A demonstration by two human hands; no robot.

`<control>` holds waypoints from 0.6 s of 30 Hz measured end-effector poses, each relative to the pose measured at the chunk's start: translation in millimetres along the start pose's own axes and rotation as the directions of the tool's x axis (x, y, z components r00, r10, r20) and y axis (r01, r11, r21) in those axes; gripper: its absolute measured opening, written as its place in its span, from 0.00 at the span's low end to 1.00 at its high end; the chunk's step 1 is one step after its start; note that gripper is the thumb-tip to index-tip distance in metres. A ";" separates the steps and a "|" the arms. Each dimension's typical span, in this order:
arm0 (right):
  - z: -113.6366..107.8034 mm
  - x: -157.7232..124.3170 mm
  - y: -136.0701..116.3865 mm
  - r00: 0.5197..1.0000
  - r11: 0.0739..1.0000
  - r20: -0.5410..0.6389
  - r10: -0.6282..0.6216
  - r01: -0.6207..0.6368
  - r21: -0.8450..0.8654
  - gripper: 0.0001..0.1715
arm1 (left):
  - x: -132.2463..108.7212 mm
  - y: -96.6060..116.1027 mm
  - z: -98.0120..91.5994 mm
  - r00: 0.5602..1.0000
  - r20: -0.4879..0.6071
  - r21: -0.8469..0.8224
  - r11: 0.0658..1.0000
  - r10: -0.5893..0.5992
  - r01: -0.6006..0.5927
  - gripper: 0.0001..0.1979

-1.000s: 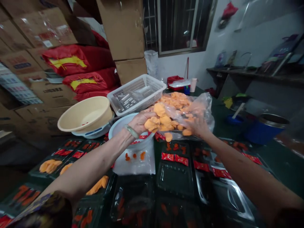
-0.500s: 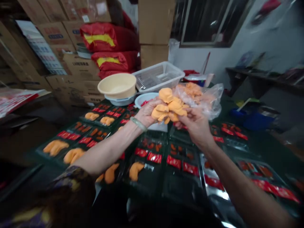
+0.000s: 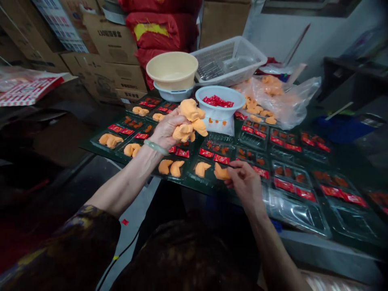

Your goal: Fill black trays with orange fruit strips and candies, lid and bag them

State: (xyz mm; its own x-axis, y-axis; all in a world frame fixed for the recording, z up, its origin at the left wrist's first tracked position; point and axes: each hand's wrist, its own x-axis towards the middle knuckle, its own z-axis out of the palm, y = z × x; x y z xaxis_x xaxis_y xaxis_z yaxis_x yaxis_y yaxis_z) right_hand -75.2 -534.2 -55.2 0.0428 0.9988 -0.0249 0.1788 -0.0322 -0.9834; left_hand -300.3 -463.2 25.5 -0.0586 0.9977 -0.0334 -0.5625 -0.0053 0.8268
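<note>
Clutching a bunch of orange curved snack pieces, the left hand is hovering above the rows of black plastic compartment trays. Its fingers are curling tight round the pile, and several pieces are sticking out above and to the right of the fist. A pale green bangle is sitting on that wrist.

The right hand is lying lower, at the near edge of the trays. Thumb and forefinger are pinching the right edge of a single orange piece, which is resting down in a tray compartment. Another loose orange piece is lying just left of it; cannot tell whether both are sharing one compartment.

Small red foil sachets are lying in the trays' narrow slots, and more orange pieces are filling compartments on the left rows. Right-side trays are showing sachets and small dark orange bits only.

Behind the left hand a round white plastic bowl is holding more red sachets. A cream plastic basin is sitting stacked in a pale bowl left of it, and a white slotted plastic basket is tilting behind. A clear plastic bag of orange pieces is lying to the right. Brown cardboard boxes and red sacks are piling up at the back.
</note>
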 end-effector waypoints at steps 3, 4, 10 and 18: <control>23.2 -4.0 9.3 0.977 0.940 -0.190 -0.100 0.030 -0.340 0.13 | -16.0 -6.8 -6.3 1.000 0.012 0.023 1.000 0.018 -0.018 0.16; 29.0 -4.5 11.1 0.959 0.871 -0.239 -0.153 0.016 -0.491 0.12 | -19.9 -9.5 -7.8 1.000 0.015 0.018 1.000 0.022 -0.022 0.15; 37.0 -19.0 7.4 0.929 0.329 0.053 -0.367 0.183 -0.926 0.16 | -31.9 -25.7 -13.8 1.000 -0.008 0.004 1.000 -0.028 0.028 0.17; 35.2 -12.9 4.3 0.938 0.289 0.214 -0.272 0.292 -0.912 0.15 | -41.2 -41.1 -7.9 0.998 0.012 -0.030 0.998 -0.059 0.060 0.14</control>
State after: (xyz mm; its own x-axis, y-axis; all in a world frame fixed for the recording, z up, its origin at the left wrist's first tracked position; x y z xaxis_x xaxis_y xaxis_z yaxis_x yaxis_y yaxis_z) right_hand -109.5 -545.9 -65.4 -0.2186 0.9538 0.2061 0.9604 0.2477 -0.1279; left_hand -281.3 -504.6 -11.6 -0.0155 0.9970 -0.0760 -0.5893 0.0523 0.8062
